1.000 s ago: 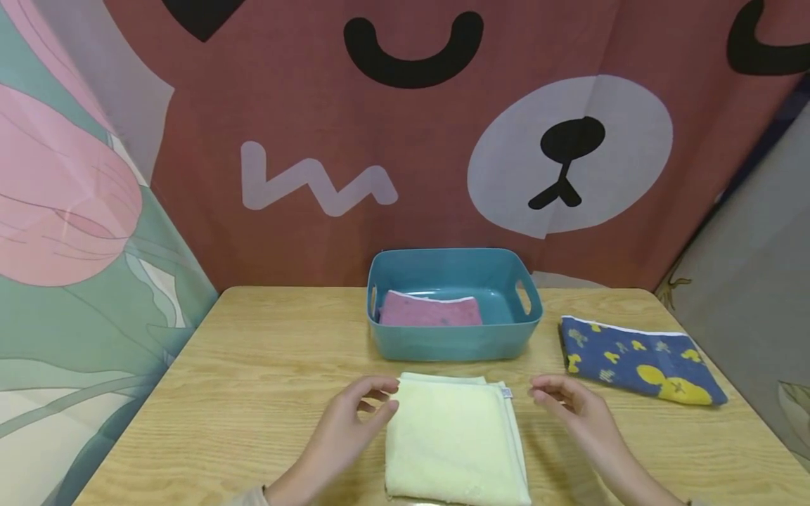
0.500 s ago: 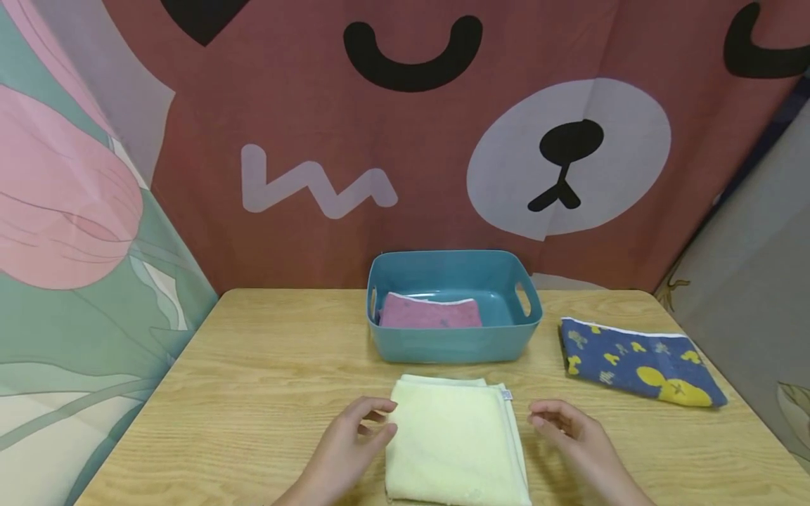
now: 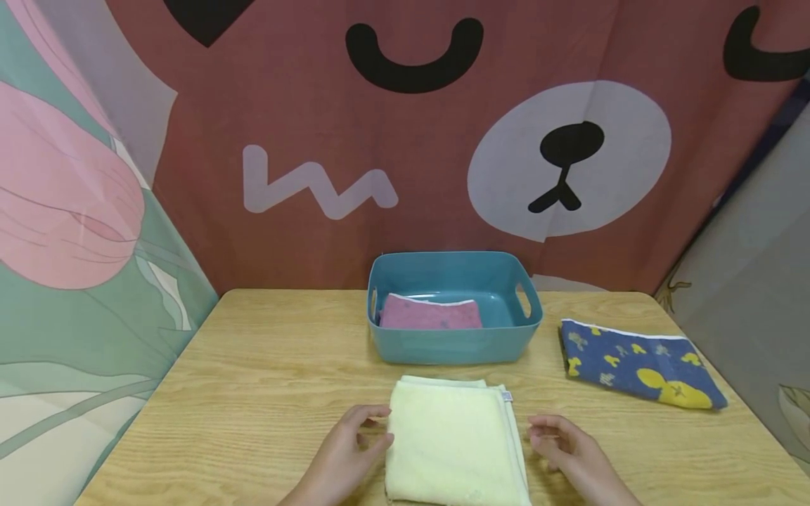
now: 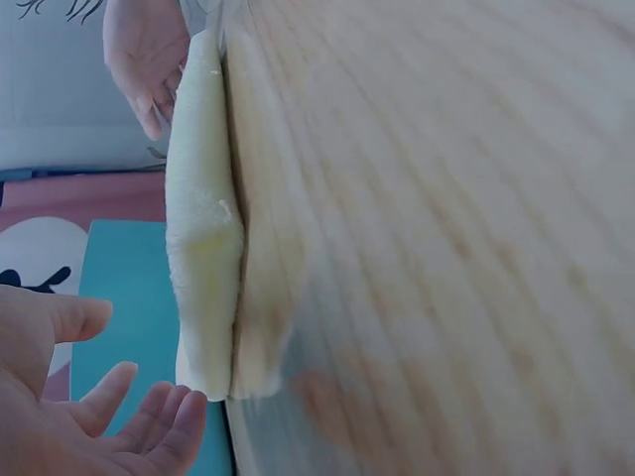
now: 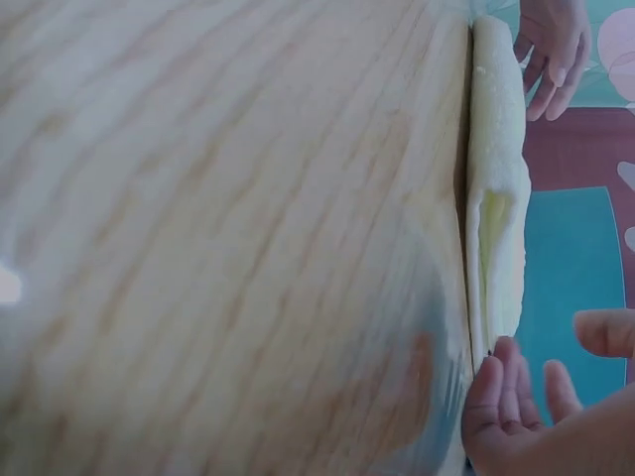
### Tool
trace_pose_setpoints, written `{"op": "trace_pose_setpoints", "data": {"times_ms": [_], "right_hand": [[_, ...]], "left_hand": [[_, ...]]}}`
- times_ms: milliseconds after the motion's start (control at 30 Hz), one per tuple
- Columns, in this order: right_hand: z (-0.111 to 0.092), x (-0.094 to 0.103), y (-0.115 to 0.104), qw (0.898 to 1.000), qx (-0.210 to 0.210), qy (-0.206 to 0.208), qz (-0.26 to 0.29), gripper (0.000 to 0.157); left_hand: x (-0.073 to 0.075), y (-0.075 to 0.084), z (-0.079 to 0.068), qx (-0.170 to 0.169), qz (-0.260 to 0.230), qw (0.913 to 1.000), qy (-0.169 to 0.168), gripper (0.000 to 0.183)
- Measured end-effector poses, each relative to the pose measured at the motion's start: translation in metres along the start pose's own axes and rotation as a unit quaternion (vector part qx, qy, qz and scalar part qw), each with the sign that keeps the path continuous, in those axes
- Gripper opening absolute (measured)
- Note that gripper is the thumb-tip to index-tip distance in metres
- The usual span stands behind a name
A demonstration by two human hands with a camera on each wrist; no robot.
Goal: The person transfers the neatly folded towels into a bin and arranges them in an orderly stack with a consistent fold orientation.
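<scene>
Yellow cloth: pale yellow folded cloth (image 3: 452, 443), lying flat towards the near part of the counter (image 3: 266, 379), about midway between its left and right edges; a small tag (image 3: 508, 396) sits at the cloth's far right corner, and layered edges show along its right side.
Left hand: the left hand (image 3: 350, 446) is just beside the cloth's left edge, thumb and fingers apart and gently curved; whether the fingertips touch the fabric I cannot tell.
Right hand: the right hand (image 3: 569, 450) is near the cloth's right edge, with a strip of counter showing between them in the head view; its fingers are bent, the thumb set apart from them.
Fold: in the right wrist view, the cloth's layers part slightly on the side facing that camera.
Basket: teal basket (image 3: 452, 348) by the middle of the counter's far edge, beyond the yellow cloth and apart from it, with a handle slot at each end.
Inside the basket: folded pink cloth (image 3: 433, 315) with a white hem, towards the left end.
Blue cloth: folded blue cloth (image 3: 639, 365) with yellow figures, near the counter's right edge, its white hem towards the far edge.
Behind: reddish-brown hanging (image 3: 411, 140) with a cartoon face, beyond the far edge.
</scene>
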State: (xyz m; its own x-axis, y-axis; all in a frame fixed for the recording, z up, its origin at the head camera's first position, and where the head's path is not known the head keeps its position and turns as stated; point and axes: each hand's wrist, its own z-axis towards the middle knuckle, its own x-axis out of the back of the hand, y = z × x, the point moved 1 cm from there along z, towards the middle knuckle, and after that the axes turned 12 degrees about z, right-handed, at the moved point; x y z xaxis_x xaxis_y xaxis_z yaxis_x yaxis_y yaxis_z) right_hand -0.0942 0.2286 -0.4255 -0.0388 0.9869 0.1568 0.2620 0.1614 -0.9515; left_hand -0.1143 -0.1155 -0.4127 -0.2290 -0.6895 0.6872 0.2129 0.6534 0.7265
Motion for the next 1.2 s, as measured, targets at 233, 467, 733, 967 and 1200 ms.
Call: {"op": "trace_pose_setpoints", "data": {"times_ms": [233,467,733,967,1200], "right_hand": [[0.001,0.001,0.005,1.0,-0.006,-0.027,-0.014,0.049],[-0.002,0.0,0.007,0.999,0.007,-0.037,-0.01,0.053],[0.001,-0.001,0.005,0.998,-0.005,-0.055,-0.001,0.061],[0.006,-0.004,0.002,0.997,-0.021,-0.072,-0.011,0.066],[0.007,-0.013,0.0,0.998,-0.008,-0.057,-0.031,0.059]], "left_hand": [[-0.006,-0.004,0.001,0.02,-0.019,0.9995,-0.015,0.048],[-0.011,-0.005,0.001,0.041,-0.021,0.9987,-0.021,0.053],[-0.016,-0.01,0.006,0.064,-0.046,0.996,-0.042,0.058],[-0.02,-0.011,0.009,0.054,-0.06,0.996,-0.039,0.059],[-0.022,-0.009,0.012,0.052,-0.076,0.9942,-0.056,0.061]]}}
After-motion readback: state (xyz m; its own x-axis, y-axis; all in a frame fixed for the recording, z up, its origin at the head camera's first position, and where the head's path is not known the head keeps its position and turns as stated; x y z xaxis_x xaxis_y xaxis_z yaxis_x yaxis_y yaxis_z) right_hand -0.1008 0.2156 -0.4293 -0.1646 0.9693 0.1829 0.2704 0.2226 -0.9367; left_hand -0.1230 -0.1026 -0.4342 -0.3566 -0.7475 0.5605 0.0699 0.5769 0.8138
